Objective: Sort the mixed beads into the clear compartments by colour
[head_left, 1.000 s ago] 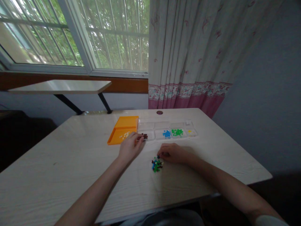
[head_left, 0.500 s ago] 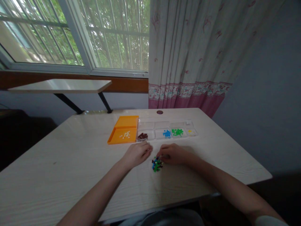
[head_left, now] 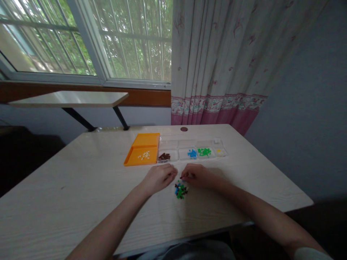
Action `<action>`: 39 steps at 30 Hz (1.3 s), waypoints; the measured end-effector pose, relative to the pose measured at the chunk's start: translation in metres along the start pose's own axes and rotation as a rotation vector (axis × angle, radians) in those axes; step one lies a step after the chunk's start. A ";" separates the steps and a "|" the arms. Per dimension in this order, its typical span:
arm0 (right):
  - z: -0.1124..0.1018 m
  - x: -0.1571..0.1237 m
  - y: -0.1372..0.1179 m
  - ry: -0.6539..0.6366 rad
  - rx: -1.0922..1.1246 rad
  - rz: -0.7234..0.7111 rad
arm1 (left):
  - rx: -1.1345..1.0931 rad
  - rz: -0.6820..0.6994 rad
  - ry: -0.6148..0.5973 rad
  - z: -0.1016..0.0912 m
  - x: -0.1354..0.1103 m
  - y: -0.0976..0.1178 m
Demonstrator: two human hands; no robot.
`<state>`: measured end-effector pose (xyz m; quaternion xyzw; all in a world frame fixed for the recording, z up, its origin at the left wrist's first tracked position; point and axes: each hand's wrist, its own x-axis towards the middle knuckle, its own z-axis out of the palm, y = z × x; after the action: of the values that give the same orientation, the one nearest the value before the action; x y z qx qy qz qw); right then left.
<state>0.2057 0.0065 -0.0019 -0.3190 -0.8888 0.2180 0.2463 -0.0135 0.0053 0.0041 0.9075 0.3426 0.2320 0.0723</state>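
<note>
A small heap of mixed green, blue, dark and pale pieces (head_left: 181,190) lies on the table just below my hands. At the heap's far edge, my right hand (head_left: 199,176) is closed in a pinch, with a tiny dark brown piece (head_left: 181,177) at its fingertips. My left hand (head_left: 162,176) is curled beside it, knuckles up, its fingertips close to the right hand's; whatever it may hold is hidden. Beyond the hands, a clear compartment tray (head_left: 187,143) has brown pieces (head_left: 164,156), blue pieces (head_left: 192,154), green pieces (head_left: 204,151) and a few yellow ones in separate compartments.
An orange tray (head_left: 131,159) with white pieces (head_left: 144,155) adjoins the clear tray's left end. A raised shelf (head_left: 73,98) stands on black legs at the table's back left. Behind the table are a barred window and a curtain (head_left: 217,72).
My right hand has drawn slightly up and away from the heap, and a dark brown piece now shows in its pinch. My left hand has shifted very slightly to the right.
</note>
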 end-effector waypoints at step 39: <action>-0.003 -0.001 0.014 -0.125 0.006 -0.022 | -0.054 -0.127 0.553 -0.017 0.000 -0.005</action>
<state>0.2142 0.0164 -0.0071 -0.2944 -0.9053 0.2375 0.1934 -0.0249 0.0088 0.0174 0.7843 0.3992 0.4746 0.0145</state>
